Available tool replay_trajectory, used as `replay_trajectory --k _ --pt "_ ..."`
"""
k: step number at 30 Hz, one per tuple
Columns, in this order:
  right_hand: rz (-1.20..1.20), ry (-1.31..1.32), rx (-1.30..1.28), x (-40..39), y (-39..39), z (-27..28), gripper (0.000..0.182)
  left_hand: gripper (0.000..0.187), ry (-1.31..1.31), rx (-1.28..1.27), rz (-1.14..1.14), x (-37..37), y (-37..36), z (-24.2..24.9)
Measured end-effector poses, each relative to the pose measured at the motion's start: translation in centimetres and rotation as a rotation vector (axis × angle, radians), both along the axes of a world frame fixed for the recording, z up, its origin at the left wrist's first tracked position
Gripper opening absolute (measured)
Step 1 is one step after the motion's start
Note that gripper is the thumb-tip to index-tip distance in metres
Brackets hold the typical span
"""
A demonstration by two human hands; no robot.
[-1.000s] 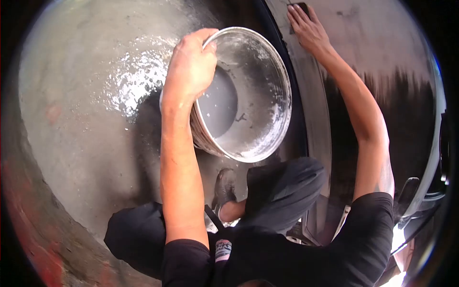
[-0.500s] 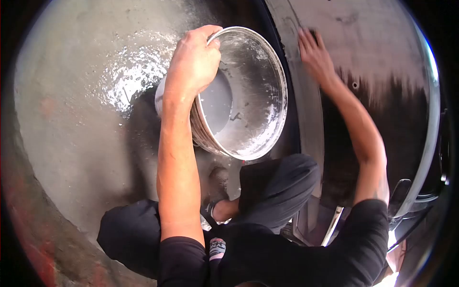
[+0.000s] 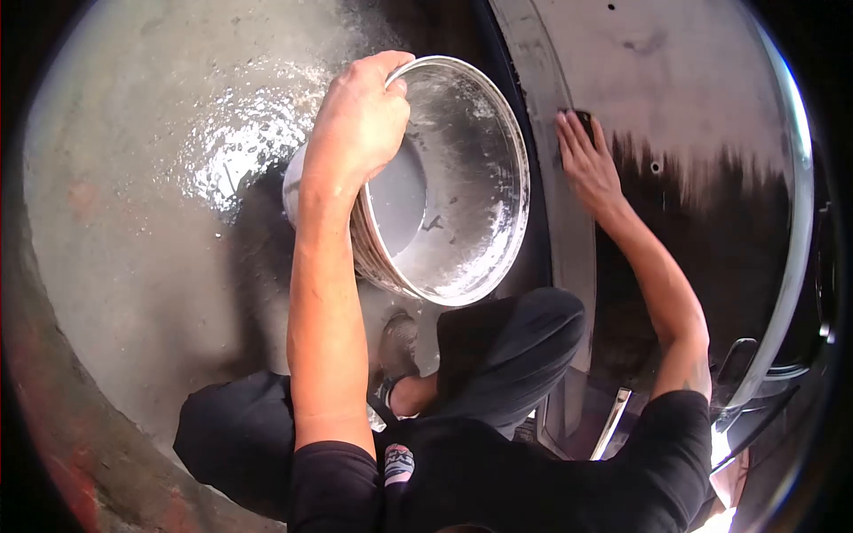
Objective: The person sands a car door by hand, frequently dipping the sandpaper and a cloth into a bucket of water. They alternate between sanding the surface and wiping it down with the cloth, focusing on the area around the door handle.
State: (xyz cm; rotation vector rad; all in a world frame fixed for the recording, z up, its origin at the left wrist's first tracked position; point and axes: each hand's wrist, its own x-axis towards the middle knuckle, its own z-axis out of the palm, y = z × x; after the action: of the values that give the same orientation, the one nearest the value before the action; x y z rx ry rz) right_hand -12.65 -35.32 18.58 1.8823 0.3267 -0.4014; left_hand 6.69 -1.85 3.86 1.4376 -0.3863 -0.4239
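Observation:
My left hand (image 3: pixel 360 115) is closed over the rim of a bucket (image 3: pixel 484 191), which tilts with its mouth toward me. Cloudy grey water (image 3: pixel 398 200) lies inside it. Over at the car panel (image 3: pixel 675 80), my right hand (image 3: pixel 591 169) presses a small black piece, apparently sandpaper (image 3: pixel 584 123), against the surface with its fingers together. Most of that piece is hidden under the fingers. Pale, dull film covers the panel's upper part, streaking down into glossy black.
The wet concrete floor (image 3: pixel 133 222) shines with splashed water left of the bucket. My bent knee (image 3: pixel 524 346) is just below the bucket, beside the car's edge. A small hole (image 3: pixel 657 167) shows in the panel, and a shiny metal strip (image 3: pixel 613 422) lies lower down.
My right hand has slid down the panel toward me, the black piece moving with it. My left hand keeps its grip on the bucket, which has barely shifted.

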Motion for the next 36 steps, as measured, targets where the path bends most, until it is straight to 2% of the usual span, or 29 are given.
replay_trajectory --k 3,6,7,10,12,14,16,18,21,24,27,30,32,33,34,36 --pt "-0.059 0.081 -0.001 4.0 0.9 0.9 0.056 0.034 -0.075 0.062 0.031 -0.1 0.2 0.5" --pt "0.049 -0.085 -0.060 15.5 -1.7 -2.0 0.054 0.035 0.004 0.049 -0.002 -0.1 0.4 0.5" --pt "0.053 -0.131 -0.087 17.3 -1.9 -2.6 0.054 0.035 0.025 0.023 -0.009 0.0 0.4 0.4" --pt "0.112 -0.091 -0.094 12.2 -1.3 -2.0 0.054 0.035 0.052 0.002 -0.022 -0.5 0.4 0.0" --pt "0.063 -0.011 -0.106 5.8 -1.4 -1.1 0.055 0.035 0.031 -0.008 -0.003 -0.2 0.2 0.1" --pt "0.050 0.044 0.064 3.5 -0.2 -0.4 0.058 0.036 -0.048 0.039 0.011 0.1 0.1 0.1" --pt "-0.066 0.103 0.062 7.6 -1.0 -1.1 0.061 0.036 -0.014 0.041 -0.020 0.0 0.4 0.5" --pt "0.132 -0.052 -0.074 16.7 -3.8 -2.9 0.064 0.037 0.027 0.037 -0.032 0.2 0.5 0.5" --pt "0.133 -0.037 -0.113 14.8 -2.7 -2.9 0.065 0.037 -0.015 0.008 -0.013 -0.1 0.4 -0.1" --pt "0.026 0.160 -0.164 5.6 -0.1 -1.3 0.062 0.037 -0.023 -0.024 -0.010 0.1 0.4 0.0" --pt "-0.001 0.222 -0.096 7.6 -0.2 -0.2 0.061 0.037 -0.036 0.020 -0.005 0.2 0.0 -0.3" --pt "0.045 0.072 -0.123 16.6 -1.4 -2.6 0.059 0.037 -0.050 -0.053 0.013 0.2 0.1 -0.4" --pt "0.030 -0.057 -0.154 18.7 -1.5 -4.0 0.058 0.036 -0.042 -0.004 0.016 -0.1 0.3 -0.1" --pt "0.123 -0.053 -0.171 17.3 -2.1 -3.8 0.057 0.036 -0.029 -0.010 0.007 -0.2 0.3 -0.1" --pt "0.123 -0.034 -0.178 14.6 -2.1 -3.5 0.057 0.036 -0.024 -0.015 0.006 -0.3 0.3 -0.1" --pt "0.037 0.166 -0.186 8.8 -0.7 -2.1 0.059 0.036 -0.022 -0.032 0.010 -0.2 0.2 -0.1"
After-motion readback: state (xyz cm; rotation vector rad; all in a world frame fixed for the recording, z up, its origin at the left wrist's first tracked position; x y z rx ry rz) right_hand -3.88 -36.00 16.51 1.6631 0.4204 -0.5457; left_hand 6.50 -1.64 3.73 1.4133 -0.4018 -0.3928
